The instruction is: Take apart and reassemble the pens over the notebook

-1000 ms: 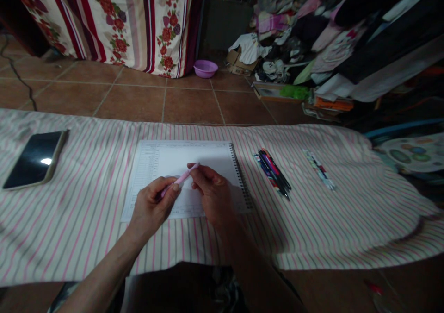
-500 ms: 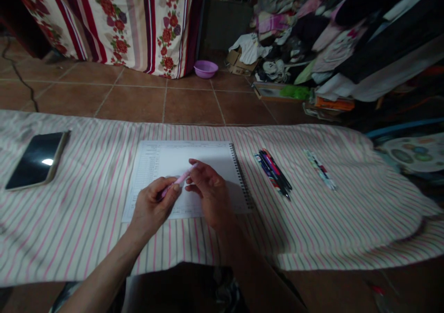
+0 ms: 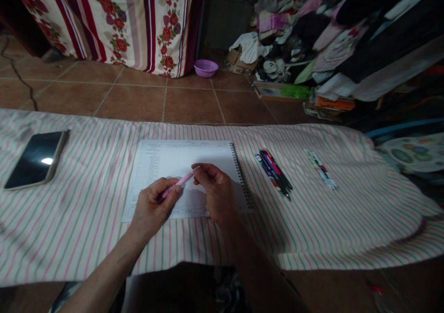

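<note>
My left hand [image 3: 152, 206] is closed around the lower end of a pink pen [image 3: 180, 182]. My right hand [image 3: 215, 192] pinches the pen's upper end with thumb and fingertips. Both hands hover over a spiral-bound notebook [image 3: 173, 158] that lies open on a striped cloth [image 3: 86, 220]. The page shows a faint printed table down its left side.
A dark phone [image 3: 34, 159] lies on the cloth at the far left. A bunch of several pens [image 3: 273, 172] and one separate pen [image 3: 319, 168] lie right of the notebook. Beyond the cloth are a tiled floor, a purple bowl [image 3: 205, 67], a floral bedsheet and piled clothes.
My right hand's fingers shifted along the pen's upper end and now pinch its tip. My left hand and the notebook stayed where they were.
</note>
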The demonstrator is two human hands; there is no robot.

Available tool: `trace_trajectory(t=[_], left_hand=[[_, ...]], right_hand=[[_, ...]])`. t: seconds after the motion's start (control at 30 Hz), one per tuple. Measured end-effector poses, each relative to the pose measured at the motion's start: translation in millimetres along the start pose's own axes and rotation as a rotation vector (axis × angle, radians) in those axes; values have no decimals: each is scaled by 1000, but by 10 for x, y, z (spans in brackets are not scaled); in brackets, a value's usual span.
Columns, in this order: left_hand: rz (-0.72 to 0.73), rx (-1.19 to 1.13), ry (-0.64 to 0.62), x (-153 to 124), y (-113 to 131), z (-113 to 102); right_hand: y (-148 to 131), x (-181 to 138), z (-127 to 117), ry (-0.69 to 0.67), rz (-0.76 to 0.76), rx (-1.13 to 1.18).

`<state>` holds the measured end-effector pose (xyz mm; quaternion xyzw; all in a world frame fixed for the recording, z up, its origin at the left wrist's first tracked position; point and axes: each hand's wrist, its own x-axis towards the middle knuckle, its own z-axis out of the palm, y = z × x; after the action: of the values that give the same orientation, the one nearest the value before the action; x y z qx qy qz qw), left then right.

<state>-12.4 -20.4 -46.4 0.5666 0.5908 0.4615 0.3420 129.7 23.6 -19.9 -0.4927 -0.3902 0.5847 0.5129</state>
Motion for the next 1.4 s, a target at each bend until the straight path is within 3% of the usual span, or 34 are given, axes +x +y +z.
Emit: trace_trajectory(t=[0.3,0.5,0.7,0.87,1.17,1.4], left_hand=[[57,25,-3,2,-13,-2],[-22,-50,-17,0,-34,14],[-80,-138,20,-6,-67,37],[-36,-101,21,-9,-40,32],[61,34,6,-14,10,0],[-24,-64,8,-3,-13,17]], right_hand=[[31,-23,28,-1,-66,-30],[50,-6,-7,-108,2,105],[28,34,-66,-115,20,48],[-68,12,-51,-70,-48,-122],[19,-30,37,26,-121,-114],[45,-4,3,-130,-45,81]])
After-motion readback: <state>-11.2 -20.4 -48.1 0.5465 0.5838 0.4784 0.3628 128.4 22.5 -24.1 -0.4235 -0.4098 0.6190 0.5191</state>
